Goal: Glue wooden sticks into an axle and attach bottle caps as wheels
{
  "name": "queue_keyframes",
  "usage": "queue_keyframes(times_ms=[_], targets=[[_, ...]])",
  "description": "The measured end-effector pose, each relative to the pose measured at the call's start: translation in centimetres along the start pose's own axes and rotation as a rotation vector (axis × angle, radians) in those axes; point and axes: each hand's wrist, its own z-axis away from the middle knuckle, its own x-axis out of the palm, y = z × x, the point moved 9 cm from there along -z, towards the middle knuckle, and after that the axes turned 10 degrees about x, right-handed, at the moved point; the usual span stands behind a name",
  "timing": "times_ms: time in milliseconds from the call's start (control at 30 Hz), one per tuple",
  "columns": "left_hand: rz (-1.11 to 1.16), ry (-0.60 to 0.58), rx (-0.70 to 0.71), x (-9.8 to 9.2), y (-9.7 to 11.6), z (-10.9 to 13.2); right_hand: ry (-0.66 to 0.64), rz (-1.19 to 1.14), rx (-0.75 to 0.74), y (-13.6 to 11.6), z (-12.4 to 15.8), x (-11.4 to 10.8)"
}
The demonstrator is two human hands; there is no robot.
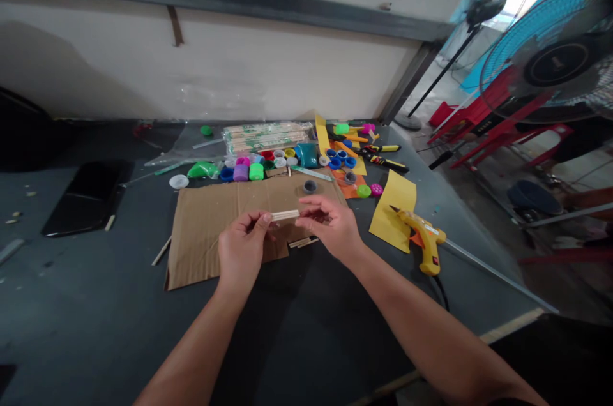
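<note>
The left hand point(244, 246) and the right hand point(328, 224) meet over the middle of the counter point(96, 316). Between them they hold a small bundle of short wooden sticks point(285, 215). The left hand pinches the bundle's left end between thumb and fingertips, and the right hand pinches its right end the same way, its other fingers loosely curled. The bundle lies level, lifted just above a sheet of brown cardboard point(211, 221) that lies flat on the counter.

A few loose sticks point(302, 242) lie on the near edge of the cardboard, just below the right hand. A grey cap point(310, 186) sits on the far part of the cardboard, just beyond the hands.

To the right, a yellow glue gun point(424, 237) rests partly on a piece of yellow paper point(395, 202), near the right hand but apart from it.

Along the far side runs a row of coloured bottle caps point(256, 166), and beyond them lies a clear pack of long sticks point(268, 136). Right of the caps lie black-and-yellow hand tools point(383, 158).

At the far left of the counter, well apart from the hands, lies a flat black object point(86, 195). Past the counter's right edge stands a fan point(560, 55) with red chairs point(488, 119) behind it.
</note>
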Motion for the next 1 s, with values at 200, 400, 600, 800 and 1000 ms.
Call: queue_keyframes(times_ms=[200,400,600,800,1000], targets=[[0.008,0.02,0.003,-0.3,-0.3,-0.3,0.064,0.012,-0.094,-1.3,0.4,-1.0],[-0.002,0.03,-0.005,-0.5,-0.1,-0.4,0.111,0.175,-0.19,-2.3,0.7,-1.4],[-0.008,0.035,0.002,-0.6,0.0,-0.4,0.158,0.192,-0.144,-2.2,0.6,-1.7],[-0.105,0.02,0.017,-0.6,1.1,-0.1,0.244,0.31,-0.133,-2.5,0.9,-2.0],[-0.1,0.054,0.04,-1.1,1.1,-0.4,0.125,0.248,-0.059,-1.0,0.1,-1.0]])
